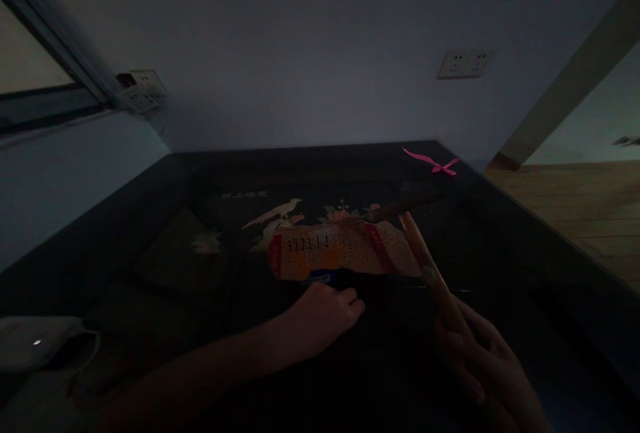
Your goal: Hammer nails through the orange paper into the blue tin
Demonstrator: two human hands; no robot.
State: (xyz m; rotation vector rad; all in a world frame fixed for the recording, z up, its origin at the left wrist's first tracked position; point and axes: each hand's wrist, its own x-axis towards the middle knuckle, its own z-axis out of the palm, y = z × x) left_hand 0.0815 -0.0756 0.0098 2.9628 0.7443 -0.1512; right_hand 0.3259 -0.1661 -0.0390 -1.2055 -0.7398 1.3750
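Right hand, fingers clamped on a tan wooden stick, and left hand, fingers curled together at a blue label, any grip unclear, lie before a mid-table packet, dark tabletop stretching from stick to right edge, the packet orange, speckled and red-banded.

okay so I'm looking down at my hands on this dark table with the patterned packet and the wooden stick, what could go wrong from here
The light is very dim, so the slim dark-handled tool beside the packet could be overlooked and knocked.

The wooden stick in your right hand has its far end close to both, so a swing might nudge either.

Your left hand is close to the packet too, and could shift it.
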